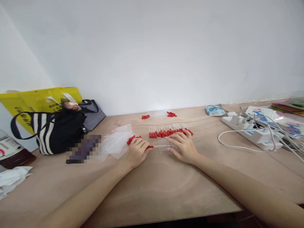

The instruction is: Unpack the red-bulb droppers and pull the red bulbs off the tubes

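My left hand [137, 152] is closed with its fingers curled down. Out from its fingertips, pointing right, comes a thin clear dropper [158, 146] with a red bulb. Other red bulbs [133, 138] show just beyond the knuckles; whether the hand holds them too is hidden. My right hand [184, 146] has its fingers apart, with the thumb near the dropper's clear end and the fingertips over a row of droppers. Their red bulbs [163, 133] line up side by side, clear stems pointing away; more clear stems [163, 152] lie toward me.
Clear plastic bags [117, 141] lie left of my left hand. Small groups of red-bulbed droppers [171, 114] rest by the wall. A black bag [59, 133] and yellow bag [42, 101] stand left. On the right are a power strip [249, 131], white cables and a blue mask [215, 110].
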Demonstrator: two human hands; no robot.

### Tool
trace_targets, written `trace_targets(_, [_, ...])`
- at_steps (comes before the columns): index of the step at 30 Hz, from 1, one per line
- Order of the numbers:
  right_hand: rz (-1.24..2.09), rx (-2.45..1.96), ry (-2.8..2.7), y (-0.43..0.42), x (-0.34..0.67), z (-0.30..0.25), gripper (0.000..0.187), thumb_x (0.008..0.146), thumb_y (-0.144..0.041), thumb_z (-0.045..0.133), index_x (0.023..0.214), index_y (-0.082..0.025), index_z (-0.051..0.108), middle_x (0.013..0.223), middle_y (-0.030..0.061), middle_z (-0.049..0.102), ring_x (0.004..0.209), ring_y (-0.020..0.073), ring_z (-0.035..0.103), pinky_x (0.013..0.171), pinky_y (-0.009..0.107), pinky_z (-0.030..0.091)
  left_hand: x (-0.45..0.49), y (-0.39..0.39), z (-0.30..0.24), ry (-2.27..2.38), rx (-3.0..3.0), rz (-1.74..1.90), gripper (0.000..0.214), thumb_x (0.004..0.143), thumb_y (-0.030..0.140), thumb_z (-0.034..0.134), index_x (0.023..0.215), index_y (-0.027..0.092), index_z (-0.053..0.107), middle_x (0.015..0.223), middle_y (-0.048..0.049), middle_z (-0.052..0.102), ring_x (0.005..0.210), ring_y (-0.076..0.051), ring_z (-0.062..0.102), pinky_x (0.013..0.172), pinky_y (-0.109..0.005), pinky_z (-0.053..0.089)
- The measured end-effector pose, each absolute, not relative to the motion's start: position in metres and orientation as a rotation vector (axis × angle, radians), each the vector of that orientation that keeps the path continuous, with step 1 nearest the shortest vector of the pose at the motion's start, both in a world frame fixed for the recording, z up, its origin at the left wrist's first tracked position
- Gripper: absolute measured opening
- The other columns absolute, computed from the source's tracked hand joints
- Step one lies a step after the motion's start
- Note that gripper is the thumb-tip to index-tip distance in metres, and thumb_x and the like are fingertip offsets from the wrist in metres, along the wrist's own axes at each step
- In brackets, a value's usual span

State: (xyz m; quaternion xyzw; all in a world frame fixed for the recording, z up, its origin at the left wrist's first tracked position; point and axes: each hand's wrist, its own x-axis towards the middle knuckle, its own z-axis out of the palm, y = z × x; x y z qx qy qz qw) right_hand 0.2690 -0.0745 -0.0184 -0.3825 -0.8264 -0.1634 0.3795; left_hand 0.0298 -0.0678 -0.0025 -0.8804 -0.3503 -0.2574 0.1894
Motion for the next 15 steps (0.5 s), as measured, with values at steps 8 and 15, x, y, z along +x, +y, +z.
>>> trace_targets(8, [-0.411, -0.887, -2.184, -0.073, 0.251, -0.031, 0.021, 0.084, -0.032, 0.045, 0.092, -0.024, 0.062, 0.067, -0.0012, 0.062, 0.079, 0.0137, 0.05, 0.095, 0.042, 0.014, 0.042, -0.068, -0.006, -0.79, -2.502, -0.915, 0.011, 0.08, 0.025, 0.052, 0.074, 0.018, 0.058, 0.072, -0.0003, 0.064, 0.073, -0.015, 0.051, 0.072, -0.031, 0.036])
trace_targets(15, [-0.415, -0.847, -2.187, -0.078, 0.251, -0.03, 0.019, 0.084, -0.025, 0.044, 0.087, -0.023, 0.062, 0.061, -0.002, 0.058, 0.07, 0.0116, 0.046, 0.092, 0.039, 0.017, 0.041, -0.066, -0.007, -0.721, -2.568, -0.919, 0.015, 0.081, 0.029, 0.051, 0.085, 0.021, 0.062, 0.091, -0.0003, 0.065, 0.088, -0.017, 0.051, 0.085, -0.034, 0.034])
